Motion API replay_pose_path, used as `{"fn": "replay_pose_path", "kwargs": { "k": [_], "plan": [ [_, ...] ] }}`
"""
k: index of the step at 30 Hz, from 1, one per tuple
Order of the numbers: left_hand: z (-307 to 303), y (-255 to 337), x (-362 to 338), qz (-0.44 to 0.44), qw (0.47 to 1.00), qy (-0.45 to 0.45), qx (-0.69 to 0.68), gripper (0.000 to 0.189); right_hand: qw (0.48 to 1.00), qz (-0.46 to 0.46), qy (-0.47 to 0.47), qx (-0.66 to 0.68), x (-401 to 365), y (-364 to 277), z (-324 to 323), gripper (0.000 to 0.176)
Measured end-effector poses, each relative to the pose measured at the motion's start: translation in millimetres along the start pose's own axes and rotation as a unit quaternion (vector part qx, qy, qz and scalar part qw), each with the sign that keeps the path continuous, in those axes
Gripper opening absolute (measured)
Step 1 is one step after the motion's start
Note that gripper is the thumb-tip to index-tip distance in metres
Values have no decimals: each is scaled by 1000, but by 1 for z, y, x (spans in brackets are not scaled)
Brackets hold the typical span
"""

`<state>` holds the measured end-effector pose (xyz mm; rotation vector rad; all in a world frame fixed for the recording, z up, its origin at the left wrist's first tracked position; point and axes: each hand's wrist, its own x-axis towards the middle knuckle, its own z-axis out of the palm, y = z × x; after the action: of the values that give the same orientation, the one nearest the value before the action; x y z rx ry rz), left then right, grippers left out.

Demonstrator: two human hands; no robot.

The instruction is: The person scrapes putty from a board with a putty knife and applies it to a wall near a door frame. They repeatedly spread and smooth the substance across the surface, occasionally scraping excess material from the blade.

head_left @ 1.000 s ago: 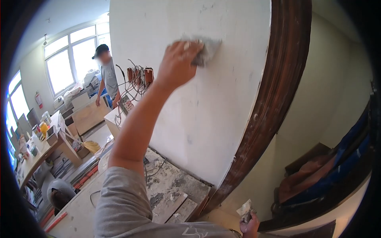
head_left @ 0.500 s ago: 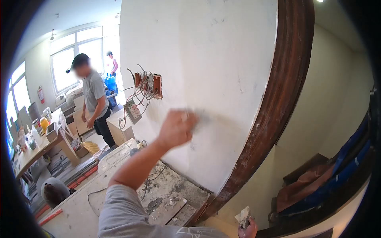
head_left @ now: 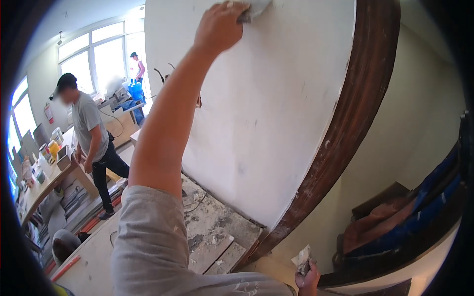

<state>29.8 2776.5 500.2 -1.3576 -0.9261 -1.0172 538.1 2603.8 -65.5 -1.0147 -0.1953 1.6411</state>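
Observation:
My left hand [head_left: 221, 27] is raised high on the white wall [head_left: 266, 98]. Its fingers are closed around a flat grey putty knife [head_left: 256, 11], whose blade lies against the plaster near the top of the view. Low at the right, my right hand [head_left: 308, 280] grips a scraper [head_left: 302, 257] caked with pale putty, held away from the wall. Faint grey smears and small dark marks show on the wall surface.
A dark wooden door frame [head_left: 340, 123] borders the wall on the right. Below lies a dusty, debris-strewn ledge [head_left: 217, 212]. My forearm mostly hides a wall box with loose wires. At left, a co-worker [head_left: 91, 128] walks beside a cluttered table [head_left: 47, 185].
My left hand has swept upward along the wall with the putty knife. My right hand has hardly moved. The co-worker has stepped left, towards the table.

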Motion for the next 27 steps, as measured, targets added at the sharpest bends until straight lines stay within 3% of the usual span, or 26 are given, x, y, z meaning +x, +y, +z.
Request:
{"fn": "replay_pose_path", "kwargs": {
  "k": [8,17,21,24,27],
  "plan": [
    [-33,82,-180,-50,985,-147,-78,62,1000,3,-15,-1,-22,-8,5,18],
    [-70,159,-358,-57,950,-276,-136,59,1000,11,16,-3,-27,3,6,19],
    [-89,155,-351,-59,935,-311,-159,54,1000,12,2,-10,-26,1,5,16],
    [-82,126,-265,-39,980,-145,-133,52,1000,11,-16,-20,-28,4,1,17],
    [-60,95,-165,5,998,-36,-46,47,1000,6,-2,-25,-39,-1,15,18]
  ]
}}
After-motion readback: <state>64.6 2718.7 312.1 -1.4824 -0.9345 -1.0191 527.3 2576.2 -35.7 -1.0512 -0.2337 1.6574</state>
